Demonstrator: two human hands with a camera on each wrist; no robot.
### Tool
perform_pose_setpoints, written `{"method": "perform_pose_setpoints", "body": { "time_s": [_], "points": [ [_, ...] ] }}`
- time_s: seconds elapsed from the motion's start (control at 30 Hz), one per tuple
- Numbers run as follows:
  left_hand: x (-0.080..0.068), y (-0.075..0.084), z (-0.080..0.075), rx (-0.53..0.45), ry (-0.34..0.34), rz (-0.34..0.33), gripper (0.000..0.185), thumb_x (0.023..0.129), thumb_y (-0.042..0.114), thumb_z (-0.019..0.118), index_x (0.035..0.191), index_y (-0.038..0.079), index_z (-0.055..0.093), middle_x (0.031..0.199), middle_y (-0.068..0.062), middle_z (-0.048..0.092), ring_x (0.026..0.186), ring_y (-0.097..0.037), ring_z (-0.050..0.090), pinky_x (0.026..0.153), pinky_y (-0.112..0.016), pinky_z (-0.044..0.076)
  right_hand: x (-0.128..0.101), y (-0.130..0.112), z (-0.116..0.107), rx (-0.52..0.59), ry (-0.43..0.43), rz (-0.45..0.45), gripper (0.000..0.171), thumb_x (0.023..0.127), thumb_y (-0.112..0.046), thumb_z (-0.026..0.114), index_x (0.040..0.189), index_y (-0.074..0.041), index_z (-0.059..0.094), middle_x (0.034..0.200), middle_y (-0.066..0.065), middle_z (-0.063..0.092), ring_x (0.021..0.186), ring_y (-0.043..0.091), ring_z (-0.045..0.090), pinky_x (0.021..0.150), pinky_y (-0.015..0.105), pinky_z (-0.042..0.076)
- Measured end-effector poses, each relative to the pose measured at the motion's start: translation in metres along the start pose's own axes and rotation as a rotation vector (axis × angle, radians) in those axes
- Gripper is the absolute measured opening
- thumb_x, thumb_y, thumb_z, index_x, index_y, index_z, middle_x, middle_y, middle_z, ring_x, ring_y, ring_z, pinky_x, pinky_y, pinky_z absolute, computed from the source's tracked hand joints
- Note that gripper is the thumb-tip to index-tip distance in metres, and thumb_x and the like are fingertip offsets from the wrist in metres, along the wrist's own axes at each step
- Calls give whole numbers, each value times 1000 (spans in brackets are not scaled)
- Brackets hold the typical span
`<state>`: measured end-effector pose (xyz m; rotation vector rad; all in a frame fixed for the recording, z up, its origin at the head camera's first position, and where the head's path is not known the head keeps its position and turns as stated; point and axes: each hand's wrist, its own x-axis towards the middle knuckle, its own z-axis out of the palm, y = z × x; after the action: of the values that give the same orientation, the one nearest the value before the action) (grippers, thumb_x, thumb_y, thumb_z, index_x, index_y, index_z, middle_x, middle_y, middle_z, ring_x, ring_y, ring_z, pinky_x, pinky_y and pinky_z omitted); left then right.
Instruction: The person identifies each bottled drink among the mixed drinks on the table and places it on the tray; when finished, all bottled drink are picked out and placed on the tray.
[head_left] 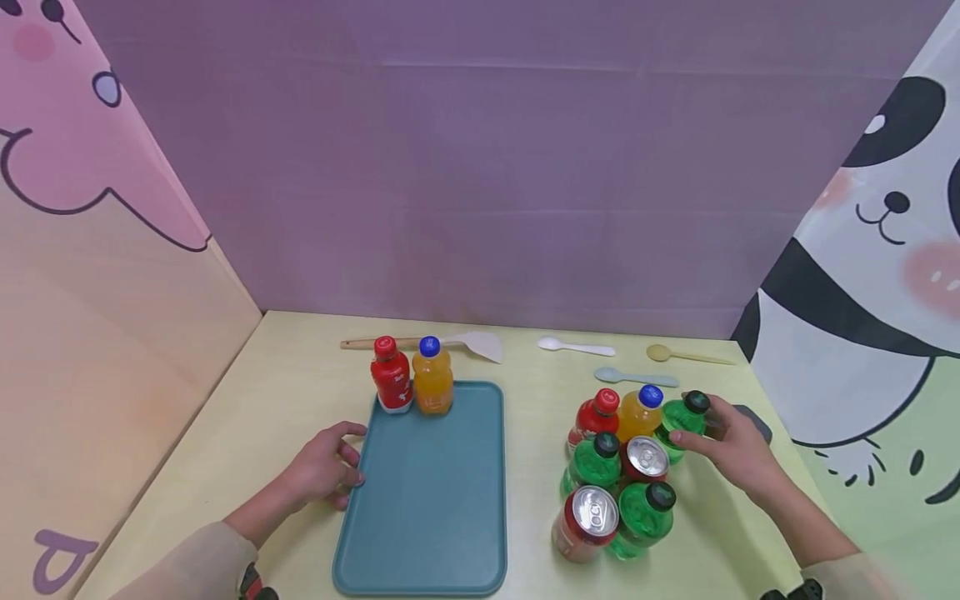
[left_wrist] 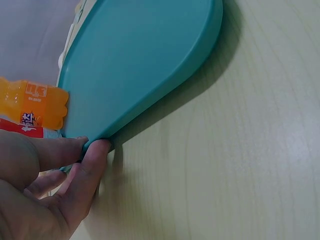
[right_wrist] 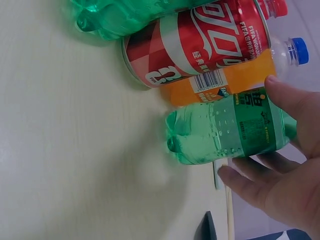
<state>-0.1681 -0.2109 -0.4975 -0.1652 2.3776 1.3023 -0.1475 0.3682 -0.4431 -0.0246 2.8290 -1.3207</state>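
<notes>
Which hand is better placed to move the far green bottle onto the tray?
Right. The right hand already wraps its fingers around the green bottle; the left hand rests at the tray edge.

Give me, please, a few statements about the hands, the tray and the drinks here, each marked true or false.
1. The right hand holds a green bottle at the back right of the drinks cluster. True.
2. The left hand rests flat in the middle of the teal tray. False: its fingers touch the tray's left edge.
3. A red bottle and an orange bottle stand upright at the tray's far end. True.
4. Two red cans lie on their sides on the tray. False: they stand upright on the table, among the bottles right of the tray.
5. Three spoons lie on the table beyond the cluster. True.
</notes>
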Motion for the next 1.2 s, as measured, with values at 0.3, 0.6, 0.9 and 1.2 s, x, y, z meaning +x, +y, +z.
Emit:
{"method": "perform_pose_setpoints", "body": {
  "time_s": [0.3,0.6,0.9,1.2],
  "points": [
    [1,-2,2,-8,5,-2,75,84,-9,75,149,4,40,105,-18,56,75,-27,64,57,-38,63,-2,6,0,-29,84,21,71,89,-40,81,142,-5,50,134,31,60,120,51,62,77,22,59],
    [1,-2,2,-11,0,-16,75,84,-9,75,149,4,41,106,-18,56,73,-27,65,58,-39,63,-10,-2,-16,-103,182,15,69,86,-41,83,140,-8,55,130,30,65,113,48,67,71,19,56],
    [-1,3,-1,-10,-6,-12,73,85,-10,73,149,3,40,106,-18,56,74,-27,64,58,-39,63,-14,-49,-57,-156,242,-38,68,84,-37,86,139,-9,57,129,30,65,89,-9,66,68,7,49],
    [-1,2,-1,-14,-6,-4,73,85,-11,73,149,2,40,105,-18,56,74,-26,64,57,-39,63,-2,-108,-83,-260,315,-97,70,85,-38,85,142,-11,55,130,27,66,94,9,75,79,25,55]
  ]
}}
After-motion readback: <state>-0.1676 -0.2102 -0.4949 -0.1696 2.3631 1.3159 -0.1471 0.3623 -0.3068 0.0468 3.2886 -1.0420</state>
